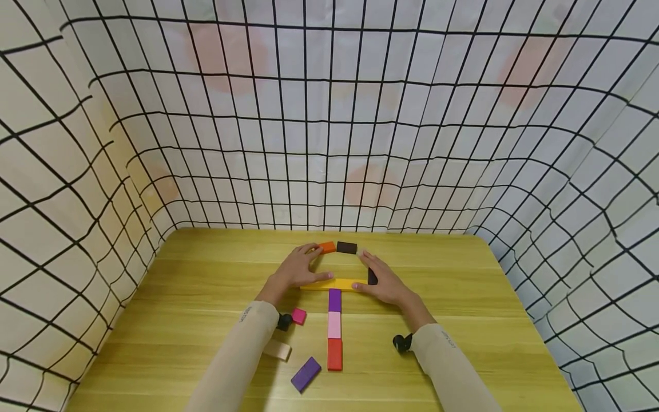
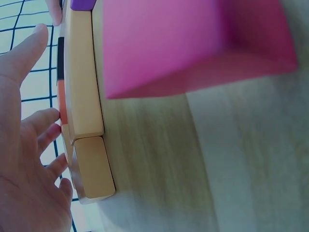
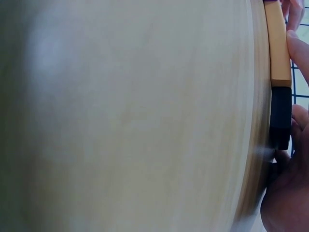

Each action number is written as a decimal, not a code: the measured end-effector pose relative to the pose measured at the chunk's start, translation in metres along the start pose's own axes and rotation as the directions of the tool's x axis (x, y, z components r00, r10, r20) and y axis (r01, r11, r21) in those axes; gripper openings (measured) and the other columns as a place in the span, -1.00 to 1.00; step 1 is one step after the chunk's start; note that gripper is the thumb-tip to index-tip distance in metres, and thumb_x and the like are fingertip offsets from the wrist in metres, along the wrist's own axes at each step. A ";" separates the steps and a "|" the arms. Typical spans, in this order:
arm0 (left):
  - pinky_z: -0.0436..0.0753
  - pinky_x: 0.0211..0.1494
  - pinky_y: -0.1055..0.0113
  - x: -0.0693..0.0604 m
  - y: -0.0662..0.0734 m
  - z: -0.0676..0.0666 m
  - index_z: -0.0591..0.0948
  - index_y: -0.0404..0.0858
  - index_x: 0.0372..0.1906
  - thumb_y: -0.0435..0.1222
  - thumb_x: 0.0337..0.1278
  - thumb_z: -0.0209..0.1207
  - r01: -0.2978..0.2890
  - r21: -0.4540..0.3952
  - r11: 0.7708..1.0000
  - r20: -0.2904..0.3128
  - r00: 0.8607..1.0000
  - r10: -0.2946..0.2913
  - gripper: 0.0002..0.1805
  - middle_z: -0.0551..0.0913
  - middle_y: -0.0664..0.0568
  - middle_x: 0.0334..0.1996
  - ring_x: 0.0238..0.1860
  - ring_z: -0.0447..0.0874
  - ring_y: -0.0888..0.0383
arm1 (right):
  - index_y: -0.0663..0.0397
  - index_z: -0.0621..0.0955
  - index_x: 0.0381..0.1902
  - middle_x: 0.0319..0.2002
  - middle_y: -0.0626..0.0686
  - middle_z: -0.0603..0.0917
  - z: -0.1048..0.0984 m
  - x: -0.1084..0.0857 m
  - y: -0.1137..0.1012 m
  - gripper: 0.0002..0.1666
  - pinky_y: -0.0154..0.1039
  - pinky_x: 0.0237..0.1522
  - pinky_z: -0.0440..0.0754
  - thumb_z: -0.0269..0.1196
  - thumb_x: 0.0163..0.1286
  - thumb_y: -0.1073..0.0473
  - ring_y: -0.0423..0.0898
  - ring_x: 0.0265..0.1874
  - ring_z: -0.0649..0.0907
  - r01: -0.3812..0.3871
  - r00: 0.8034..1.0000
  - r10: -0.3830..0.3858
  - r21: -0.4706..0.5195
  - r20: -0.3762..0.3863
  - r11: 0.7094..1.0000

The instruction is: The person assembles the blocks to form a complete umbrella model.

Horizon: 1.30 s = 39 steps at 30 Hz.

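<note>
My left hand (image 1: 300, 270) is spread at the left side of a block arrangement, with a fingertip by an orange block (image 1: 326, 247) and the thumb by a yellow bar (image 1: 337, 284). On the other side, my right hand (image 1: 385, 281) has its thumb on the yellow bar and its fingers stretched forward. A black block (image 1: 372, 277) shows partly under that hand. Another black block (image 1: 346, 248) lies beside the orange one. Below the bar, purple (image 1: 334, 300), pink (image 1: 334, 325) and red (image 1: 334, 355) blocks line up toward me. The fingers hide some of the far blocks.
Near my left forearm lie a magenta block (image 1: 299, 316) and a cream block (image 1: 278, 349), partly covered by the sleeve. A loose purple block (image 1: 306, 375) sits closer to me. Black wire mesh (image 1: 329, 154) stands around the wooden table (image 1: 195, 297).
</note>
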State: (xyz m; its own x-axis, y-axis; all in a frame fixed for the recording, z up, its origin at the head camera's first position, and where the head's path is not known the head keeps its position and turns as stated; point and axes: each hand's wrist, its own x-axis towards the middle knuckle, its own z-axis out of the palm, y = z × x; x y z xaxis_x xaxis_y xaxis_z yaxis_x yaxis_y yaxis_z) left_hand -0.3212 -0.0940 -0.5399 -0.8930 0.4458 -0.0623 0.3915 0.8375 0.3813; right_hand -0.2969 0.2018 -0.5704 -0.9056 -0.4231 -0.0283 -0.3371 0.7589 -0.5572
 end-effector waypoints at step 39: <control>0.28 0.60 -0.11 -0.025 -0.003 0.005 0.19 -0.24 0.62 0.35 0.21 0.19 -0.014 -0.012 1.000 -0.046 0.999 0.013 0.09 0.16 -0.07 0.63 0.62 0.08 -0.17 | -0.10 0.03 0.69 0.70 0.03 -0.09 -0.002 0.000 -0.001 0.09 0.35 0.60 -0.06 0.21 0.44 -0.36 0.17 0.67 -0.05 0.001 1.000 -0.002 0.065 0.009 0.998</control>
State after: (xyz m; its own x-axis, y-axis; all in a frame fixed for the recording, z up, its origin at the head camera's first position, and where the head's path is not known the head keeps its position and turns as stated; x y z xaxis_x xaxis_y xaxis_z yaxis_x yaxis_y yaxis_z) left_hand -0.2988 -0.1064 -0.5447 -0.8970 0.4418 -0.0144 0.4011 0.8272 0.3936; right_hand -0.2974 0.2018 -0.5686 -0.9028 -0.4287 -0.0348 -0.3206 0.7247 -0.6099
